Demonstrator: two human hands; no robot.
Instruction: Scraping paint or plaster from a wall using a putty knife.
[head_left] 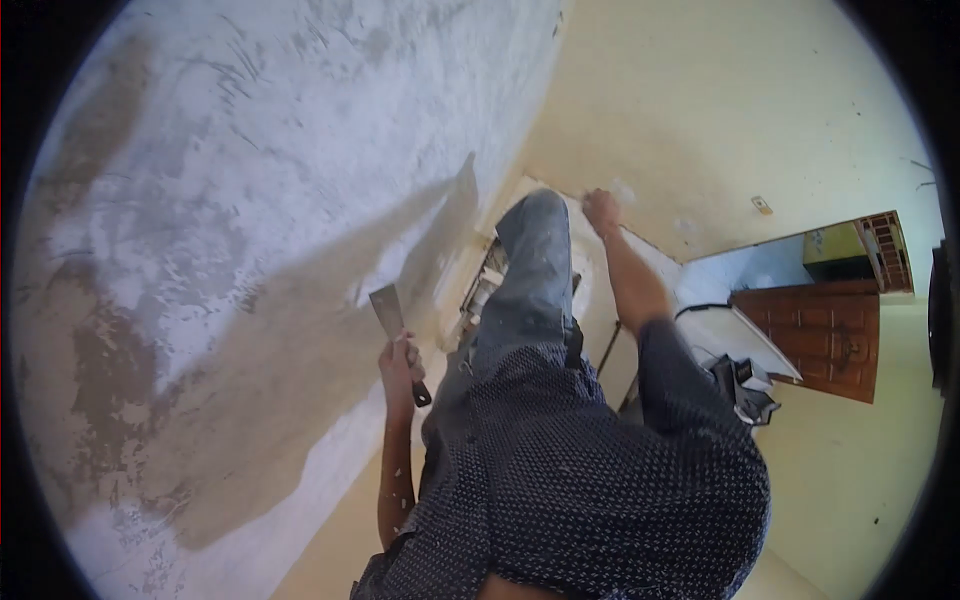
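My left hand (pixel 400 362) is closed round the dark handle of a putty knife (pixel 386 308). Its wide metal blade points up, close to a patchy white wall (pixel 230 190) with scraped brown areas. Flecks of pale debris cling to my left forearm. Farther off, my right hand (pixel 601 212) is closed, held out beside my raised knee and near the cream wall (pixel 660 120). What its fingers hold, if anything, cannot be made out. My legs in worn jeans (pixel 530 270) stretch ahead between the two hands.
A carved wooden door (pixel 815 345) stands at the right by a doorway. A small wall socket (pixel 762 204) sits on the cream wall. Some dark and grey objects (pixel 745 388) lie behind my right arm. Cluttered items (pixel 485 285) show beside my leg. My shadow falls across the patchy wall.
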